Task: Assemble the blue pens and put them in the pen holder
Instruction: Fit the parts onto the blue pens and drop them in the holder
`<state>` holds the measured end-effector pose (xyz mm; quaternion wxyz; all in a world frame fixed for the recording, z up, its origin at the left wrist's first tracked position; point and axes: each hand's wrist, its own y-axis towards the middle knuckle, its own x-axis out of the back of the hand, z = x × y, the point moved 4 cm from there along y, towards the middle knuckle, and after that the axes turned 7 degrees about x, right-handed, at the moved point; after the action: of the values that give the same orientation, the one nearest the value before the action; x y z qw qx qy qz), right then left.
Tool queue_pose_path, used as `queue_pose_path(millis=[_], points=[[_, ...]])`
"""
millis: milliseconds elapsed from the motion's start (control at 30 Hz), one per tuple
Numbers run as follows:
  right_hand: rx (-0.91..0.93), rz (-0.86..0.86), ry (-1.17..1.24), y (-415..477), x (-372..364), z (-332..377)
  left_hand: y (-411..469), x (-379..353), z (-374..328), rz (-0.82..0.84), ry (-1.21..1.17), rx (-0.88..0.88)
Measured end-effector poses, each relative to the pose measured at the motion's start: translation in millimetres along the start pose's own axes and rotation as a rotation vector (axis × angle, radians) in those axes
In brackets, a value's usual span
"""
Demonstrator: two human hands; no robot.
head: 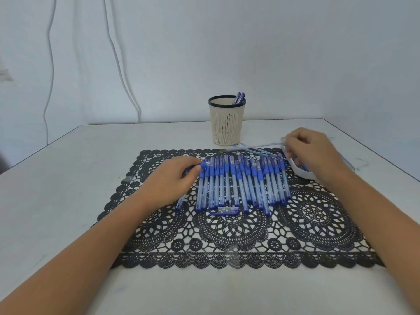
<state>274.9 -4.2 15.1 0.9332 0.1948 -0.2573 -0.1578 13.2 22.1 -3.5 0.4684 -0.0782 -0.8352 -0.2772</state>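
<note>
Several blue pen barrels (241, 183) lie side by side on a black lace mat (227, 235). My left hand (172, 180) grips one barrel at the row's left end, its blue grip end poking out past my fingers. My right hand (311, 148) pinches a thin clear refill (256, 148) above a white tray (304, 172) at the mat's right edge. A loose blue pen cap (226, 210) lies in front of the row. The beige mesh pen holder (226, 121) stands behind the mat with two capped blue pens (238, 98) inside.
The white table (68, 178) ends at a wall behind the holder. White cables (120, 64) hang down the wall at the left. More thin clear refills (361, 163) lie on the table to the right of the tray.
</note>
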Motion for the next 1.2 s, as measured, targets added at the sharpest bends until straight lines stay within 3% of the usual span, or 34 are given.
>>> queue_pose_path(millis=[133, 300, 433, 500, 600, 700, 867, 1200], points=[[0.003, -0.246, -0.225, 7.4, 8.9, -17.9, 0.6, -3.4, 3.5, -0.041, 0.015, 0.016], [0.063, -0.19, -0.539, 15.8, -5.8, -37.8, -0.7, -7.5, 3.0, -0.086, 0.012, 0.003], [-0.003, -0.023, -0.748, 17.3, -14.0, -43.4, -1.6, -10.5, 3.0, -0.09, 0.02, 0.003], [-0.015, 0.017, -0.75, 17.5, -14.9, -43.7, -1.7, -10.9, 2.9, -0.093, 0.018, 0.002], [0.002, -0.081, -0.692, 20.8, -1.5, -43.3, -1.6, -11.6, 2.7, -0.089, 0.022, -0.006], [-0.108, -0.138, -0.712, 25.9, 21.2, -54.3, -1.9, -11.4, 3.0, -0.092, 0.02, -0.012], [-0.38, 0.004, -0.863, 27.8, 36.1, -80.2, -1.2, -12.3, 2.8, -0.089, 0.026, -0.018], [-0.394, 0.075, -0.861, 28.6, 32.6, -85.1, -0.9, -14.9, 3.5, -0.067, 0.041, -0.028]])
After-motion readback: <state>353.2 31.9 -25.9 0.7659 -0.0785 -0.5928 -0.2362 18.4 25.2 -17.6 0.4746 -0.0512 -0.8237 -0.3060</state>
